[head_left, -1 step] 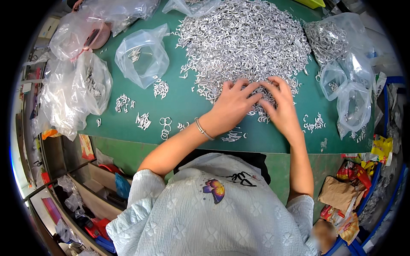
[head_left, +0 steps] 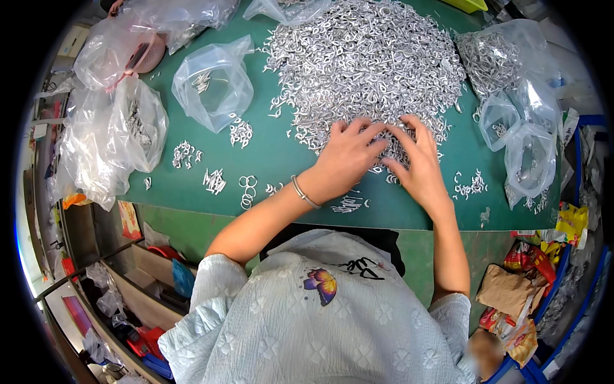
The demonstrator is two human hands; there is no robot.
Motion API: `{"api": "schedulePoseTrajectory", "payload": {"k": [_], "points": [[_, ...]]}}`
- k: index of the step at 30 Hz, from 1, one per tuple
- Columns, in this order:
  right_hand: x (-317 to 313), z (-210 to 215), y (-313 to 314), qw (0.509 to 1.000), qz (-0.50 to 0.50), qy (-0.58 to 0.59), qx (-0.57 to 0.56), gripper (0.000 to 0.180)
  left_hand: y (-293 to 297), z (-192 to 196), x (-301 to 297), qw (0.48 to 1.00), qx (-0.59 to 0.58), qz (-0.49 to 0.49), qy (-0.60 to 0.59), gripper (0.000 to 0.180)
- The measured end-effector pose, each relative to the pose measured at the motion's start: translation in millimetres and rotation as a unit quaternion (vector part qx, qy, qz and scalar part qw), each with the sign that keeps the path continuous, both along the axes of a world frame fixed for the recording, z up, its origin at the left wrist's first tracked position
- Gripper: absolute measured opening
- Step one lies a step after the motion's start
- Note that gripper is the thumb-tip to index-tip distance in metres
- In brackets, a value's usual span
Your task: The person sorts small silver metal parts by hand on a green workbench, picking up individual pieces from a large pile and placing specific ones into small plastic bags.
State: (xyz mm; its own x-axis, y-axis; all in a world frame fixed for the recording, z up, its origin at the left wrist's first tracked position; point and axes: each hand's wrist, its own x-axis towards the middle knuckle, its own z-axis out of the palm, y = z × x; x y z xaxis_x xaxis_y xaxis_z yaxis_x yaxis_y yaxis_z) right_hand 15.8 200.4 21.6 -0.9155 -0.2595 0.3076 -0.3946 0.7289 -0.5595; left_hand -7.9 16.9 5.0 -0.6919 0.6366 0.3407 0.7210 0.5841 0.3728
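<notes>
A large heap of small silver metal pieces (head_left: 364, 57), many of them hook- or loop-shaped, covers the middle of the green table (head_left: 256, 160). At the heap's near edge my left hand (head_left: 348, 153) rests palm down, its fingers spread over the pieces. Facing it, my right hand (head_left: 419, 163) has its fingers apart, touching the same edge. The fingertips of the two hands nearly meet. No piece can be made out in either hand. Beneath my left wrist lies a small group of thin silver pieces (head_left: 348, 203).
Small sorted piles, including slim pins (head_left: 215, 182), rings (head_left: 247, 192) and curved bits (head_left: 185, 155), lie to the left. Another curved pile (head_left: 471, 184) sits right. Clear plastic bags (head_left: 214, 83) stand on both sides, one full bag (head_left: 492, 61) at the right.
Both hands have shifted very slightly at the heap's near edge, with small finger movements. The piles and bags have stayed in place.
</notes>
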Motion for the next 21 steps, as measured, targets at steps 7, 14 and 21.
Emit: {"api": "schedulePoseTrajectory", "payload": {"k": [7, 14, 21], "points": [[4.6, -18.3, 15.9, 0.999, 0.005, -0.008, -0.052, 0.035, -21.7, -1.8, -5.3, 0.995, 0.044, 0.089, 0.005, 0.020], [-22.7, -18.2, 22.3, 0.957, -0.192, -0.061, -0.210, 0.019, -34.6, 2.4, -39.3, 0.978, 0.162, 0.128, -0.007, 0.009], [-11.7, 4.9, -6.8, 0.999, 0.010, 0.020, 0.036, 0.020, -28.3, 3.9, -30.7, 0.966, 0.191, 0.175, 0.010, 0.015]]}}
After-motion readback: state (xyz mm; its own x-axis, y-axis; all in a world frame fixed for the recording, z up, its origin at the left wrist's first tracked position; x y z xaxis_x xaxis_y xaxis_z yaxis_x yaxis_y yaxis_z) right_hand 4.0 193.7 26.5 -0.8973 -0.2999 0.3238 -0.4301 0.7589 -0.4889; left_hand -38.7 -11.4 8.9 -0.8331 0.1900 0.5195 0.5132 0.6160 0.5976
